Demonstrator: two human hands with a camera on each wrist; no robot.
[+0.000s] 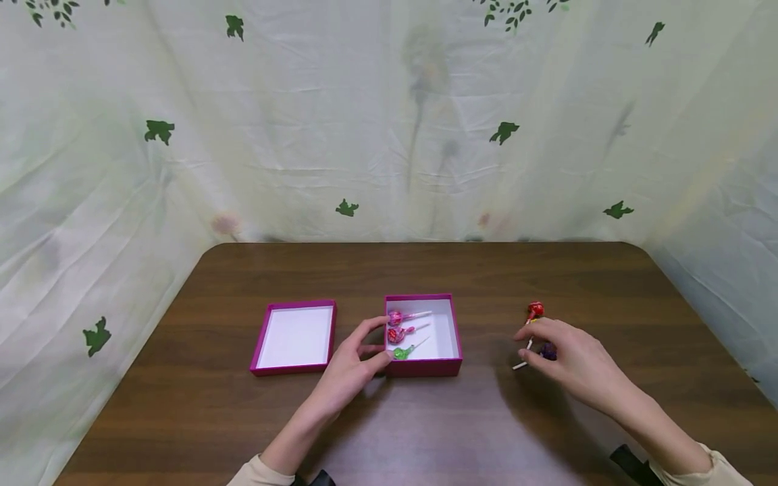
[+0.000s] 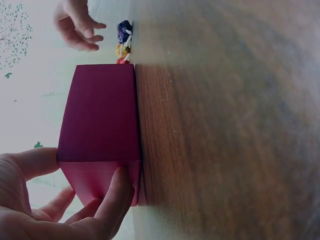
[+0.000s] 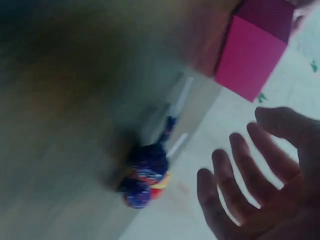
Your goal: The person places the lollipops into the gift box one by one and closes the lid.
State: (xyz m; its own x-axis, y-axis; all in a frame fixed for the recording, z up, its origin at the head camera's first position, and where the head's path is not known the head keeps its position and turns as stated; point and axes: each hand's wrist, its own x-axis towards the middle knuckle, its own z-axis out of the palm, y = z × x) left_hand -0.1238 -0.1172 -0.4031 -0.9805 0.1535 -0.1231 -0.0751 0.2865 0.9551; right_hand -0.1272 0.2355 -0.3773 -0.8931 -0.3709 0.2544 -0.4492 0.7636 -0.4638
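Note:
A magenta box (image 1: 423, 368) with a white inside stands on the table, holding three lollipops: a pink lollipop (image 1: 395, 318), a red-and-pink lollipop (image 1: 396, 335) and a green lollipop (image 1: 400, 353). At its left side, my left hand (image 1: 355, 361) grips the box, thumb and fingers spread across the wall in the left wrist view. To the right, my right hand (image 1: 574, 358) hovers above loose lollipops, fingers apart and holding nothing in the right wrist view. Beneath it lie a red lollipop (image 1: 535, 309) and purple lollipops (image 3: 149, 162); a yellow lollipop (image 2: 123, 50) is partly hidden.
Left of the box lies a shallow magenta lid (image 1: 296, 335), its white inside facing up. Both rest on a brown wooden table (image 1: 462, 432). Behind the table hangs a pale curtain (image 1: 389, 135) with green leaf prints.

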